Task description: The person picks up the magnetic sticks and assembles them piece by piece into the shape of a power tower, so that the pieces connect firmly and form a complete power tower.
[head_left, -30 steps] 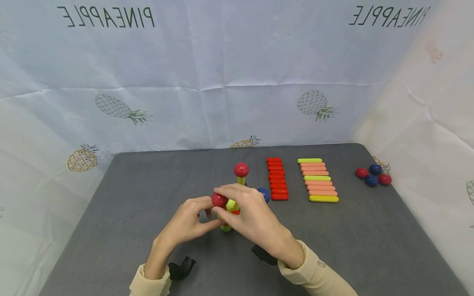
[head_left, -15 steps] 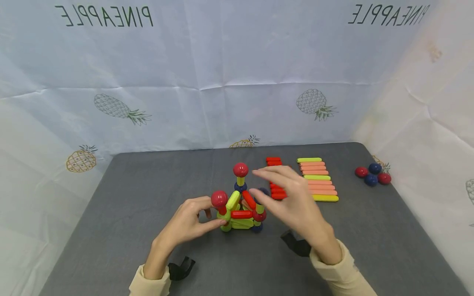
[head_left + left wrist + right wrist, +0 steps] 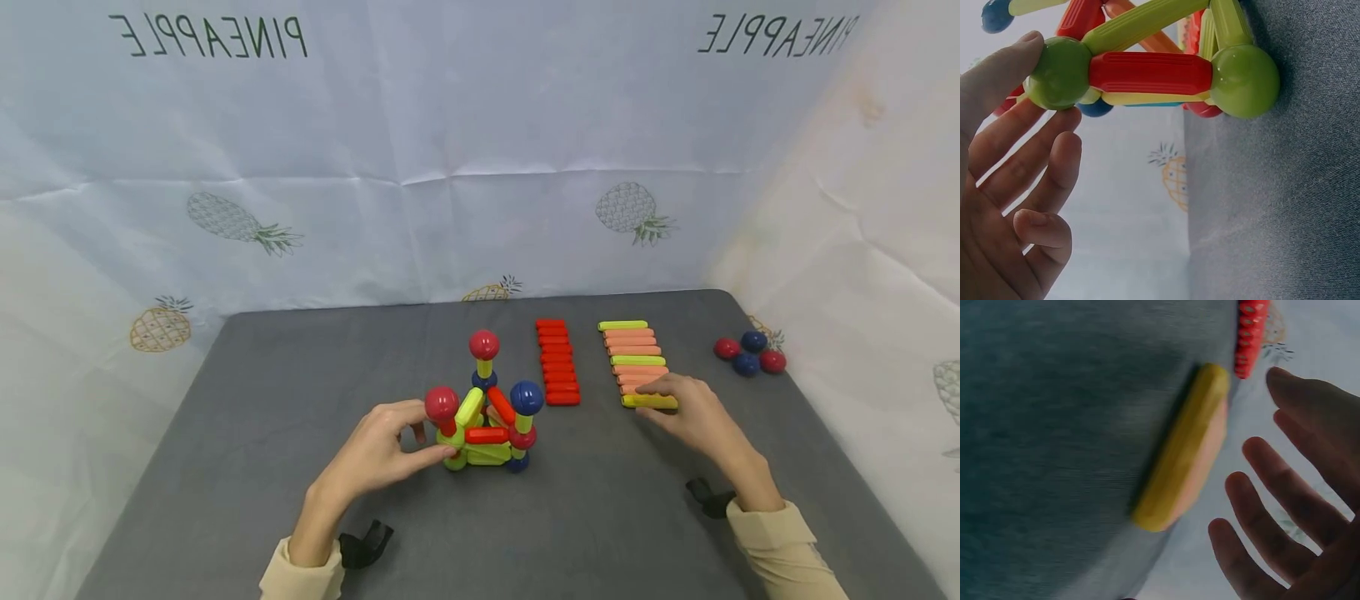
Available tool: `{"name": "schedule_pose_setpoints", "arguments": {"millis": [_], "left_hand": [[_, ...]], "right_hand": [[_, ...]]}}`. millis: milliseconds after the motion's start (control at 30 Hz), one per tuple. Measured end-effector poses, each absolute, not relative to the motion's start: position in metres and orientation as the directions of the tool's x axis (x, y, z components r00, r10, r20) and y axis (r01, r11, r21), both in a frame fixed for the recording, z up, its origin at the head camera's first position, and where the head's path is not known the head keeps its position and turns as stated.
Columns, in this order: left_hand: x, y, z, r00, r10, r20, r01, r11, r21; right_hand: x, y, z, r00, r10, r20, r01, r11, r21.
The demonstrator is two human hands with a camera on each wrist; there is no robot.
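Observation:
A frame of coloured sticks and balls (image 3: 487, 435) stands on the dark table, topped by red balls (image 3: 484, 345) and a blue ball (image 3: 527, 397). My left hand (image 3: 386, 442) pinches a green ball (image 3: 1059, 73) at its left corner, thumb on one side and fingertips on the other. Below that ball, a red stick (image 3: 1150, 72) leads to a lower green ball (image 3: 1245, 81) at the tabletop. My right hand (image 3: 701, 412) holds nothing, its fingers apart close over the yellow stick (image 3: 649, 402) at the near end of a row of sticks.
Behind the yellow stick lie orange sticks (image 3: 633, 351) and yellow-green sticks (image 3: 638, 361). A row of short red sticks (image 3: 557, 358) is left of them. Loose red balls (image 3: 772, 362) and blue balls (image 3: 746, 365) sit by the right edge. A pineapple-print cloth (image 3: 420, 233) hangs behind.
My right hand has left the frame of sticks and moved right to the row with the yellow stick. The left hand keeps its pinch on the green ball.

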State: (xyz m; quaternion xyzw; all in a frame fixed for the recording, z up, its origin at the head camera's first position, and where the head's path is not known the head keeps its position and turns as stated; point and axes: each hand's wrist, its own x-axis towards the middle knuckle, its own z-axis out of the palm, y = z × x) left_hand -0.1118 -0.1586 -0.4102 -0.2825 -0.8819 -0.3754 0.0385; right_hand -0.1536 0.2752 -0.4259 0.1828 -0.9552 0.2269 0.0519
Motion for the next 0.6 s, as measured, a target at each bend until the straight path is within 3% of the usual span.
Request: {"name": "schedule_pose_setpoints", "arguments": {"millis": [167, 600], "left_hand": [[-0.111, -0.159, -0.411, -0.842, 0.467, 0.271, 0.518, 0.559, 0.647], [-0.112, -0.159, -0.41, -0.842, 0.477, 0.253, 0.511, 0.553, 0.658]], "right_hand": [[-0.161, 0.286, -0.444, -0.934, -0.352, 0.059, -0.343, 0.84, -0.42], [-0.167, 0.284, -0.449, -0.954, -0.3, 0.008, -0.284, 0.893, -0.35]]}}
